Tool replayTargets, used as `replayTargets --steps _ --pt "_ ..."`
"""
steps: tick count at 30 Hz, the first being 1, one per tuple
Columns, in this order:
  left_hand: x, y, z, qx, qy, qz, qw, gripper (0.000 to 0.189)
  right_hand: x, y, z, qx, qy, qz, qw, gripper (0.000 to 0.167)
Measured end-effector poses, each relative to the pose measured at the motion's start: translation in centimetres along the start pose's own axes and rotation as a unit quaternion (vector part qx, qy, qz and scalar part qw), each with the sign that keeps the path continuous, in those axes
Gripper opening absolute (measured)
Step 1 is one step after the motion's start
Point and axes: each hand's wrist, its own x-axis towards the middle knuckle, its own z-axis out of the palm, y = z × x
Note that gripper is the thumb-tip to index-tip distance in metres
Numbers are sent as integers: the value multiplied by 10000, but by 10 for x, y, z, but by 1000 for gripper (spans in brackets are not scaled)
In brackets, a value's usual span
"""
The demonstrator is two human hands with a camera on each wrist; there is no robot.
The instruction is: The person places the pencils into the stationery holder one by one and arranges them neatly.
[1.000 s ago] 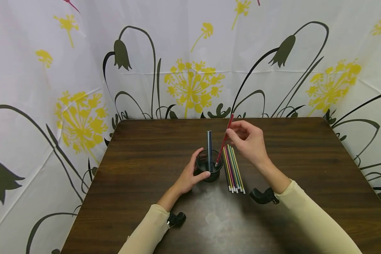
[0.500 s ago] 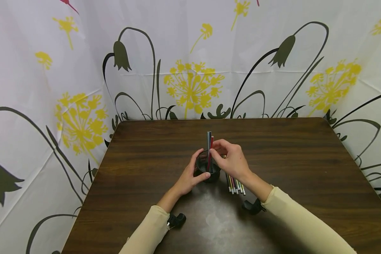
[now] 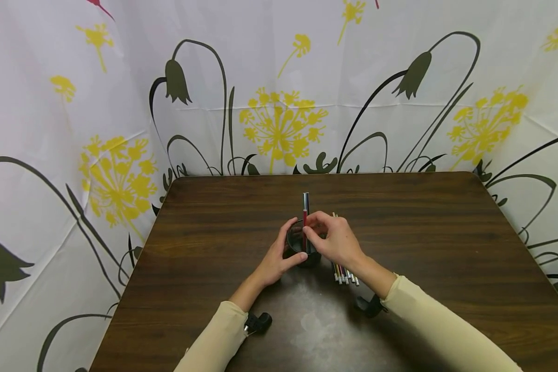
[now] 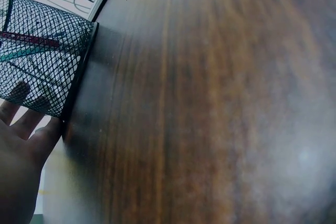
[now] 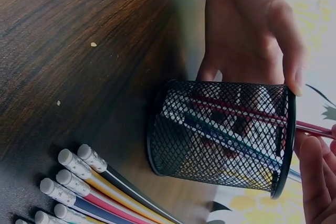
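The right hand [image 3: 337, 240] pinches a red pencil [image 3: 305, 216] between thumb and fingers; its lower part is inside the black mesh holder [image 5: 173, 153], its upper end above the rim. Whether it touches the base cannot be determined. The left hand [image 3: 277, 257] grips the holder, thumb at the near side and fingers around the far side, with the holder upright on the counter [image 3: 214, 232]. Other pencils [image 3: 306, 199] stand in the holder. Loose pencils [image 5: 123, 195] lie beside it, eraser ends towards the person. The step in hand is judged to be insertion of the red pencil; the next move calls for lowering it fully, then releasing the pinch while the holder is kept steady.
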Motion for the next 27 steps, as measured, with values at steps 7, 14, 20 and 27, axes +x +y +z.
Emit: replayTargets --steps 7,14,20,27 --pt "0 0 0 -6 -5 24 10000 78 -1 1 1 -40 -92 -57 9999 11" --pt "3 1 0 65 45 67 9999 80 2 0 1 -81 -67 -108 9999 10" --pt "4 1 0 74 39 48 10000 80 5 1 3 -81 136 -95 9998 9" --pt "2 -1 0 68 -4 0 10000 79 6 3 10 -256 511 95 9983 9"
